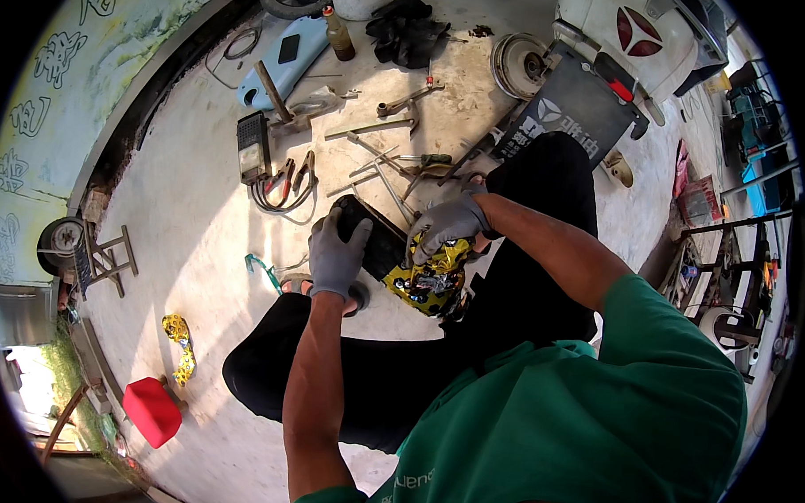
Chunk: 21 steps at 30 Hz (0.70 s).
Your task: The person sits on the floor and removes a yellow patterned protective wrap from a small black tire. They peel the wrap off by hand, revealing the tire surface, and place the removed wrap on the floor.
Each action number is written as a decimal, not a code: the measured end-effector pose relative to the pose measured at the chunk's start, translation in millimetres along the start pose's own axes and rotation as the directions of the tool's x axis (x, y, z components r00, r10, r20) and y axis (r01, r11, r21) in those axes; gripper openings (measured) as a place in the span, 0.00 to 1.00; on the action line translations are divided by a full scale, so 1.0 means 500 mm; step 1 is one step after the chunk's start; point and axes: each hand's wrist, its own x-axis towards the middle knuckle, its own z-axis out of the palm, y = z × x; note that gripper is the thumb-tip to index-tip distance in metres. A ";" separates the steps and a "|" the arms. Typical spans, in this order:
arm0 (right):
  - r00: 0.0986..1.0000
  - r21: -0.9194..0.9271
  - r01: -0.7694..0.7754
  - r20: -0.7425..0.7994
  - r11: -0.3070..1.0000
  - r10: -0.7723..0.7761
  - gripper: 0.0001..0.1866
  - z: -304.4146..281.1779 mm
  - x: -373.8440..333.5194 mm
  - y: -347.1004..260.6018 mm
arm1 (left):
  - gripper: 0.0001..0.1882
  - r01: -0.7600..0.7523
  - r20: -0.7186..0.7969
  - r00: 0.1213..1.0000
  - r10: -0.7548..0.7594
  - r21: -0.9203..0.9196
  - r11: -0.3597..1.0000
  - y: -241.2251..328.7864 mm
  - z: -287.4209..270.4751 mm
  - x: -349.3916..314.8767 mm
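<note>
A black oblong piece (383,244), perhaps a scooter seat, lies slanted between my knees. Shiny yellow-and-black patterned sheeting (426,286) covers its nearer right end. Both hands wear grey gloves. My left hand (339,253) grips the bare black end, thumb on top and fingers round the side. At the other end, my right hand (445,226) has its fingers bent onto the patterned sheeting and seems to pinch it; its fingertips are partly hidden. Beyond my hands lie a screwdriver (428,159) and several metal wrenches.
A black charger-like box (254,149) with clamp cables (290,181) lies left of the tools. Behind it are a hammer (273,92), a light-blue panel (285,59) and a bottle (338,36). A white scooter (623,33) stands far right; a red container (152,411) sits near left.
</note>
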 end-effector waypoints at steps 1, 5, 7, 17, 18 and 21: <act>0.988 -0.119 -0.157 -0.013 0.980 0.156 0.27 -0.009 -0.017 -0.027 | 0.37 0.013 0.009 1.000 -0.013 0.004 1.000 0.004 -0.001 0.001; 0.879 -0.578 -0.465 -0.210 0.670 0.429 0.30 -0.025 0.028 0.060 | 0.38 -0.005 -0.002 1.000 0.005 0.030 1.000 0.007 0.005 0.006; 0.862 -0.530 -0.503 -0.257 0.683 0.436 0.31 -0.003 0.052 0.068 | 0.38 0.015 0.004 1.000 -0.015 0.016 1.000 0.007 0.002 0.004; 0.946 -0.323 -0.251 -0.282 0.913 0.160 0.28 0.047 0.234 0.403 | 0.29 -0.203 -0.123 0.977 0.171 -0.321 0.925 -0.045 0.052 0.027; 0.958 -0.598 -0.280 -0.225 0.751 0.178 0.29 0.056 0.232 0.356 | 0.30 -0.196 -0.102 0.980 0.170 -0.365 0.910 -0.046 0.050 0.018; 0.961 -0.859 -0.265 -0.200 0.439 0.190 0.30 0.065 0.235 0.314 | 0.30 -0.180 -0.077 0.984 0.163 -0.312 0.933 -0.012 0.055 0.016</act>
